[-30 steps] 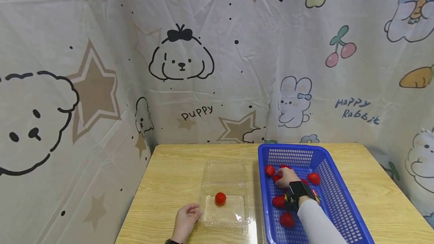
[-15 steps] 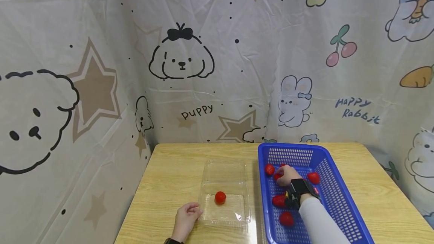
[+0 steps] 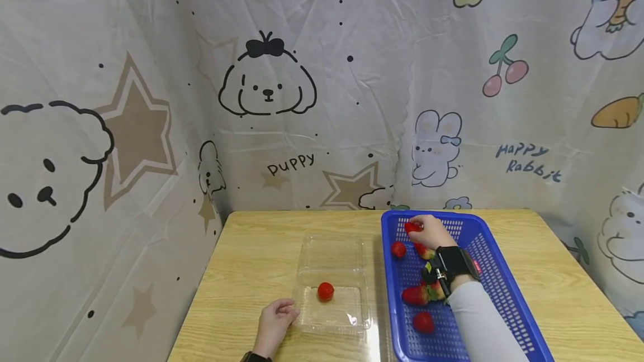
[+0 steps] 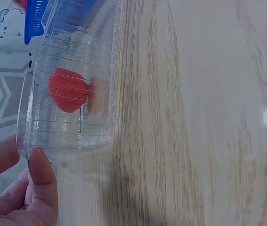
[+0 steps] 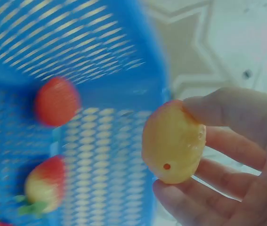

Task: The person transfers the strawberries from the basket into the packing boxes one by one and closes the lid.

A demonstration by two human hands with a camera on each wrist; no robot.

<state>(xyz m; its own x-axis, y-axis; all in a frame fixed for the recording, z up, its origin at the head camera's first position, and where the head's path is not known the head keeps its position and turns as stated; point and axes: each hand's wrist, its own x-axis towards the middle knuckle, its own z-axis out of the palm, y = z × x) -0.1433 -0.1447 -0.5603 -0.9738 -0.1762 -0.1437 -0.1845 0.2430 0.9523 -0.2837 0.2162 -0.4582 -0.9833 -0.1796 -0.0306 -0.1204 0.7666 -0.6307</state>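
Note:
My right hand (image 3: 434,233) holds a strawberry (image 3: 413,227) above the far end of the blue basket (image 3: 508,272). In the right wrist view, the strawberry's pale yellow end (image 5: 173,146) faces the camera, with thumb and fingers round its sides. With thumb and finger, my left hand (image 3: 274,323) pinches the rim corner of a clear plastic clamshell box (image 4: 76,127), which lies unfolded on the table. Inside its near half sits one red strawberry (image 3: 325,292).
Several more strawberries lie in the basket, among them a whole red one (image 3: 424,323) and one with green leaves (image 5: 44,186). The wooden table (image 3: 256,256) meets a printed curtain (image 3: 302,144) at its back and sides.
My right hand has taken hold of a strawberry in the basket, lifted it and carried it toward the basket's far end. The left hand stays at the box corner.

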